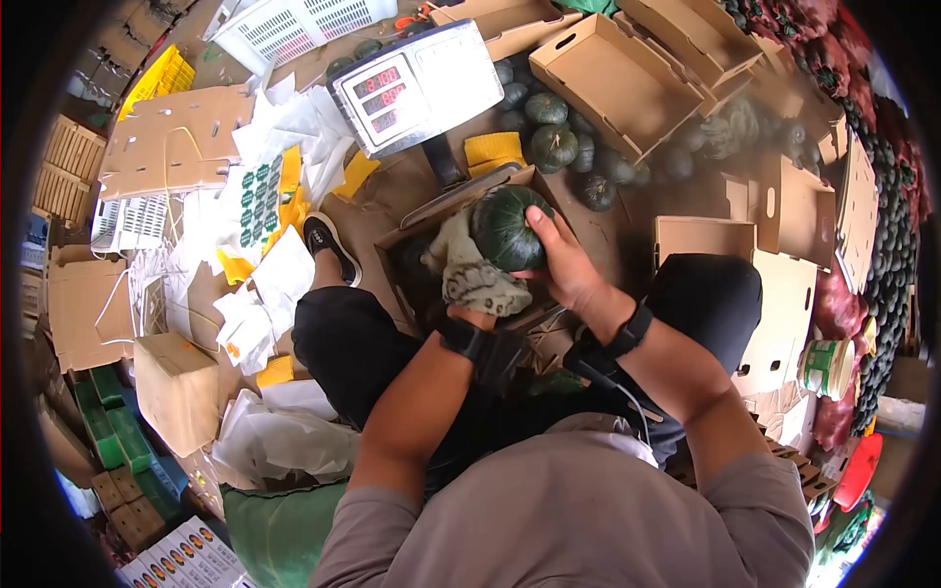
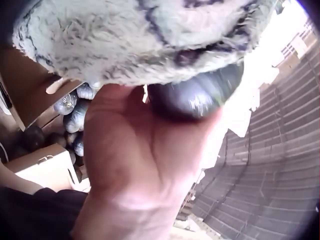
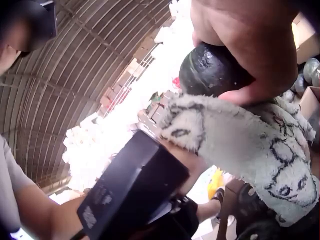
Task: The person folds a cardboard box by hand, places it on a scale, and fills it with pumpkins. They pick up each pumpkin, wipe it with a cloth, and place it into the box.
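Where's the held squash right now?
Head view, just above and right of center: the dark green squash is between the patterned cloth on its left and the right hand gripping it, below the digital scale.

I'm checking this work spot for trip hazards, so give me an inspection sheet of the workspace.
Surface: floor, strewn with white sheets
Job's things: dark green squash held over open carton; cloth against it
Clutter: loose squashes, spare cartons
Left grip: mostly covered by cloth; fingers hidden
Right grip: holds squash, thumb on upper face
Cables: white cable; ends unclear
Surroundings: digital scale, white crate, red mesh sacks
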Motion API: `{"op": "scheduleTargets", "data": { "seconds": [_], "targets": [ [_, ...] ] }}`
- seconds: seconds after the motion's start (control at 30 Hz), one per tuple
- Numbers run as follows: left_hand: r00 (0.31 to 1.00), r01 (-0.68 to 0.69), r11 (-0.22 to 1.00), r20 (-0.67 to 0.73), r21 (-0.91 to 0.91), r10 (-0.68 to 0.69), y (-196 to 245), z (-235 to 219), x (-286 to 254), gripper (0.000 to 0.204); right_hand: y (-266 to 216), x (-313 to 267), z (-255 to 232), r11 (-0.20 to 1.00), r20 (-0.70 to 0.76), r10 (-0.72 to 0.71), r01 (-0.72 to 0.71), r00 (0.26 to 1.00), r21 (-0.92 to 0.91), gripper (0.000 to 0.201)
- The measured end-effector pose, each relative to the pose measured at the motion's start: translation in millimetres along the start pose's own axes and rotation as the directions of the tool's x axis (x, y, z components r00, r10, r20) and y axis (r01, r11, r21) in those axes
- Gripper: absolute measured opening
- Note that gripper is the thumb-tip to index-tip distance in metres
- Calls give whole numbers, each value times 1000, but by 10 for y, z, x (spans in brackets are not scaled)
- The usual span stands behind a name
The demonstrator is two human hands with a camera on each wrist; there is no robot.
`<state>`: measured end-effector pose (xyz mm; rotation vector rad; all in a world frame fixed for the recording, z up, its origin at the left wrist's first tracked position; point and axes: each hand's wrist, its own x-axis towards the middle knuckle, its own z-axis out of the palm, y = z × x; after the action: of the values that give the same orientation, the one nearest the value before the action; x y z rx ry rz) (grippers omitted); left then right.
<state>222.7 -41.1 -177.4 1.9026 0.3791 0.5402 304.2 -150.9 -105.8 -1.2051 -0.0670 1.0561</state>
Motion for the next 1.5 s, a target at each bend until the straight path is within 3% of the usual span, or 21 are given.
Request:
{"op": "scheduleTargets", "data": {
  "seconds": [0.07,0.13,0.17,0.23,0.27,0.33,0.37,0.4,0.5,0.67,0.7,0.77,0.8,0.87,0.93,1.03,1.13,1.27,1.37,1.4,1.5],
  "targets": [
    [994,109,980,-11,-168,-113,-165,66,-34,57,-16,27,-16,874,2,-272,249,962,-417,63],
    [996,69,995,46,66,-72,-232,-94,-50,62,-162,32,-123,235,356,-479,508,803,-829,67],
    [995,-4,962,102,275,-25,-248,-160,-49,65,-205,49,-120,334,392,-429,546,814,-768,68],
    [979,193,930,124,-313,-162,-403,-35,-140,70,-223,26,-124,535,461,-335,568,822,-625,70],
    [982,148,982,137,-117,-131,-386,-21,-170,70,-191,54,-131,861,380,-191,340,905,-379,70],
    [983,9,959,174,283,-61,-343,-20,-124,69,-45,-40,101,985,79,-133,141,988,-101,70],
    [993,68,980,78,187,-84,-197,-14,-71,70,-19,-52,173,996,-59,-62,66,996,61,70],
    [993,122,989,-7,85,-122,41,-34,-52,70,-37,-28,146,950,-6,-225,218,974,-222,69],
    [973,-137,960,-150,243,177,176,-191,-46,60,-87,29,-55,289,361,-485,536,796,-793,68],
    [994,77,931,-50,-357,-101,44,-192,-138,48,-8,-13,63,992,141,-97,108,985,-72,67],
    [975,151,821,-56,-550,-216,59,-108,-138,46,32,43,29,945,137,-203,230,970,-231,67],
    [968,-65,977,-223,205,111,90,-113,-112,49,167,185,-117,742,177,-399,430,900,-514,68],
    [964,-133,894,-153,429,216,46,-141,-132,54,-65,90,-81,363,214,-362,349,907,-864,71],
    [950,-256,813,-17,523,311,-16,-235,-135,63,-261,-1,-9,418,369,-289,463,883,-782,73],
    [998,-25,938,56,345,6,55,-371,-183,67,-222,38,-87,678,440,-227,465,869,-569,72],
    [990,-88,938,-74,334,120,26,-173,-220,73,-77,-32,56,995,94,80,-74,992,-66,68],
    [973,-79,883,-155,462,169,-77,-75,-373,85,299,99,-114,788,169,-343,381,924,-483,66],
    [994,106,939,-45,327,-97,-58,-325,-223,53,267,92,-244,860,198,-104,188,975,-474,68],
    [989,135,955,-18,-265,-145,-441,-397,-111,43,614,208,-455,568,183,-308,335,934,-752,75],
    [986,150,882,2,-447,-166,-474,-442,-95,39,812,189,-515,197,172,-492,301,854,-933,67],
    [987,136,719,30,-682,-159,-564,-587,-2,33,1384,323,-1174,-340,515,-429,395,742,-853,49]
  ]
}}
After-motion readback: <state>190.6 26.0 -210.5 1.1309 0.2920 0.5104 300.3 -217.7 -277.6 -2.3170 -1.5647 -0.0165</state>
